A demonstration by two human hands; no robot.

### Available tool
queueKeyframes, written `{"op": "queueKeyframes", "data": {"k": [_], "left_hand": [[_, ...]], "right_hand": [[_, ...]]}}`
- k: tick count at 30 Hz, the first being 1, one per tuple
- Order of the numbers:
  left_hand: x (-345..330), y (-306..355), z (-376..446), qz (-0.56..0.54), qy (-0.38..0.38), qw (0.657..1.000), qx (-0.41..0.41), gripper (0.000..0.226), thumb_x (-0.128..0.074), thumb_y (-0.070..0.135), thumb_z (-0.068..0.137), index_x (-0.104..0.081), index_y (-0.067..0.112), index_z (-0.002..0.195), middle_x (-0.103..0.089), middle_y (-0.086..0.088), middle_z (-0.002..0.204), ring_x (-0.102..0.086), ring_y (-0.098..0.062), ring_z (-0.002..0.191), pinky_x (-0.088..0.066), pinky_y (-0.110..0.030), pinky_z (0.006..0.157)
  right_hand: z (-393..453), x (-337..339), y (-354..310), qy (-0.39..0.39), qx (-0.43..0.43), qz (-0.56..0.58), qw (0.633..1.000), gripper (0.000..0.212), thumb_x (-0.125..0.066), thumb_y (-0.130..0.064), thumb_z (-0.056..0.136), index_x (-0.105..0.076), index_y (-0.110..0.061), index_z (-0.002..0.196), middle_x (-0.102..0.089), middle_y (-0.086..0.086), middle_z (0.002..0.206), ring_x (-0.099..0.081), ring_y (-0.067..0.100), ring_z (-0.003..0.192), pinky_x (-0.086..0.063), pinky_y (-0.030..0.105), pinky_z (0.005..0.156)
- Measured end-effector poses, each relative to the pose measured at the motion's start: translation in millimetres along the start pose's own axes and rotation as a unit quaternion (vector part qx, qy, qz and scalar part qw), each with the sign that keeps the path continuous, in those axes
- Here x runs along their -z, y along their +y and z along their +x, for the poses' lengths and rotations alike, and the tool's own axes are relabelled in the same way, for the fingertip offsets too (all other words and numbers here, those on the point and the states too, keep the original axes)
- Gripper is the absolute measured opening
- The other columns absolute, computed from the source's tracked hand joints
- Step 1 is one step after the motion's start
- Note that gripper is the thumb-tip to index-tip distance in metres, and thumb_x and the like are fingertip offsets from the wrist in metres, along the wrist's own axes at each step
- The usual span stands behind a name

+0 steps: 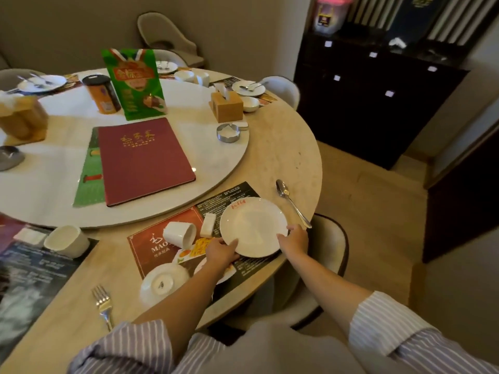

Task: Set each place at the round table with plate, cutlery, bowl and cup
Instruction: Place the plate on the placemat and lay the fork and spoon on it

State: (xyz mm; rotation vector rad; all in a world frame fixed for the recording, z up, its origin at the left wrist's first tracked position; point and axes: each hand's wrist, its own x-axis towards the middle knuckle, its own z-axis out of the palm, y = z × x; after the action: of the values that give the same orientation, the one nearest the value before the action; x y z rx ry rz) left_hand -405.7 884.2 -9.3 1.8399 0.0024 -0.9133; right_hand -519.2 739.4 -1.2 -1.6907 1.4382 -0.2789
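A fork (103,306) lies nearest, left of the paper placemat (151,247). On the placemat, an upturned bowl (162,282), then both hands, left hand (220,252) and right hand (294,240), gripping the white plate (252,225); a tipped cup (179,234) beside it, a spoon (293,202) beyond.

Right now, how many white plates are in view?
4. One plate held in both hands at the near mat, one far left, one far centre, one far right. The green bag may hide others.

White plate (253,225) on placemat (151,247), between both hands.
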Motion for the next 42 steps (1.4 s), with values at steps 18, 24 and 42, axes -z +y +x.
{"op": "queueKeyframes", "data": {"k": [18, 24, 42], "left_hand": [[-0.7, -32.3, -31.6, 0.099, 0.155, 0.982, -0.045, 0.015, -0.065, 0.014, 0.084, -0.063, 0.016, 0.099, -0.068, -0.002, 0.099, -0.064, -0.021, 0.096, -0.055, -0.039, 0.086], [9.3, -49.6, -49.3, 0.1, 0.187, 0.975, -0.061, 0.018, -0.065, 0.015, 0.085, -0.053, 0.029, 0.086, -0.062, 0.008, 0.082, -0.062, -0.014, 0.082, -0.05, -0.024, 0.066], [7.7, -72.0, -78.3, 0.054, 0.311, 0.942, -0.117, 0.013, -0.067, 0.011, 0.085, -0.059, 0.021, 0.088, -0.058, 0.014, 0.075, -0.053, 0.003, 0.07, -0.037, -0.011, 0.061]], "right_hand": [[38.4, -14.5, 9.6, -0.092, 0.132, -0.091, 0.983, 0.026, -0.044, -0.026, 0.1, -0.052, -0.017, 0.123, -0.06, 0.005, 0.123, -0.057, 0.021, 0.11, -0.045, 0.029, 0.079], [26.1, -20.8, 12.1, -0.137, 0.162, -0.09, 0.973, 0.023, -0.047, -0.021, 0.098, -0.053, -0.013, 0.119, -0.06, 0.007, 0.118, -0.06, 0.021, 0.104, -0.053, 0.028, 0.074], [14.6, -25.0, 10.9, -0.218, 0.17, -0.128, 0.953, 0.013, -0.048, -0.028, 0.096, -0.052, -0.016, 0.098, -0.064, 0.004, 0.085, -0.064, 0.018, 0.048, -0.049, 0.025, 0.038]]}}
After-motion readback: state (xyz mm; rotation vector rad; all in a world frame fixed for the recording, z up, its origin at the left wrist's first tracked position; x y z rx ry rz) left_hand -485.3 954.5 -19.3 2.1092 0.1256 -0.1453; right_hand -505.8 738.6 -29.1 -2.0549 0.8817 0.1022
